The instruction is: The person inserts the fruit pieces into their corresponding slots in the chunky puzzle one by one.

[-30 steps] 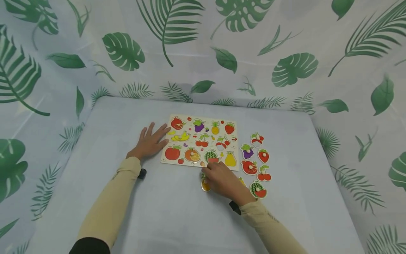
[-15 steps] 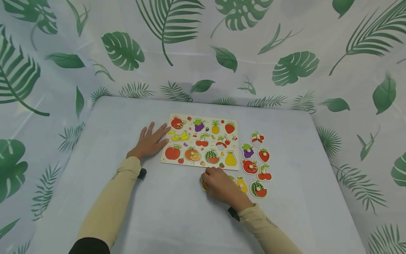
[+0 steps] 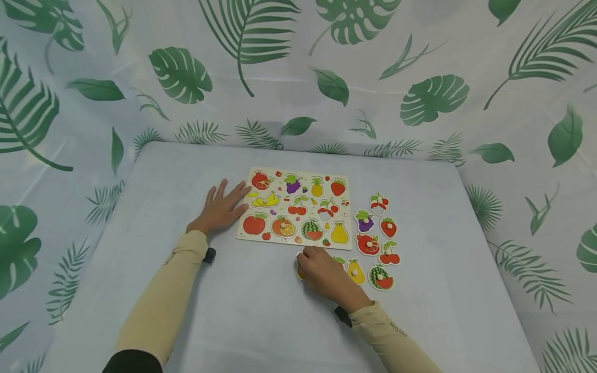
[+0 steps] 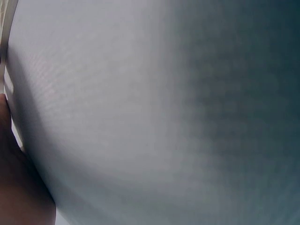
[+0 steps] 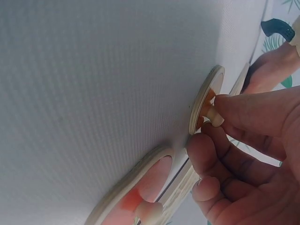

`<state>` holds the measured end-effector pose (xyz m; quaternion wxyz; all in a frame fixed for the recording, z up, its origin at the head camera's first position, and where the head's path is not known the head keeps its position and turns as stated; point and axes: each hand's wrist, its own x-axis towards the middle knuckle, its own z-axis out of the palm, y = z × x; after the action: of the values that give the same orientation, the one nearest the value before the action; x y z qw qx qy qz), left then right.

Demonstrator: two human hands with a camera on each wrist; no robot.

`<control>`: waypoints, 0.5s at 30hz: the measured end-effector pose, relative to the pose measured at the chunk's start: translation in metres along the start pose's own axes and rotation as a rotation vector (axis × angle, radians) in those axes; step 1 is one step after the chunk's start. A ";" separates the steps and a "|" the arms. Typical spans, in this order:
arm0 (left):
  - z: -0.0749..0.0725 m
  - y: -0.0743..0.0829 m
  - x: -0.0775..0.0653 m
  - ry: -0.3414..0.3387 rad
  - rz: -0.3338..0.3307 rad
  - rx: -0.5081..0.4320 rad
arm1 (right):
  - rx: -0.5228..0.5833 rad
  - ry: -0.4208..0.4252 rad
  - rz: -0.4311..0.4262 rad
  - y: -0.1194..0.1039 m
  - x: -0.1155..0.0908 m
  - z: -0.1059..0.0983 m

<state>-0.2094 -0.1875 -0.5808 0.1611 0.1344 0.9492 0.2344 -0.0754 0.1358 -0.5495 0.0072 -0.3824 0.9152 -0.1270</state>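
Note:
The fruit puzzle board (image 3: 280, 241) lies flat in the head view, printed with several fruits. My left hand (image 3: 221, 208), fingers spread, rests at its left edge. Just below the board's front edge, my right hand (image 3: 325, 272) pinches the small wooden knob of a pineapple puzzle piece (image 3: 300, 272). Most of that piece is hidden under the fingers in the head view. In the right wrist view the thumb and fingers close round the knob (image 5: 215, 117), and the piece (image 5: 201, 105) stands edge-on near the tablecloth.
Several knobbed pieces lie right of the board, among them grapes (image 3: 364, 221), a strawberry (image 3: 388, 228), a pomegranate (image 3: 368, 245), cherries (image 3: 389, 254) and a watermelon (image 3: 381, 278). A pear piece (image 3: 356, 272) sits beside the right hand. White cloth (image 3: 252, 321) covers the table.
My right hand has shifted slightly down from the board's front edge, uncovering the printed watermelon and the pear piece while hiding more of the pineapple piece. My left hand stays put.

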 end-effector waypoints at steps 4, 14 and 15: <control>0.000 0.000 0.000 0.002 -0.003 -0.005 | -0.003 -0.001 -0.001 0.000 0.000 0.001; 0.001 -0.001 0.000 0.011 0.010 -0.006 | -0.008 -0.008 -0.010 0.001 0.000 -0.001; 0.001 -0.001 0.000 0.011 0.011 -0.008 | -0.008 -0.008 -0.010 0.001 0.000 -0.001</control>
<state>-0.2090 -0.1879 -0.5819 0.1551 0.1374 0.9484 0.2400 -0.0760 0.1371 -0.5485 0.0089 -0.3874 0.9138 -0.1219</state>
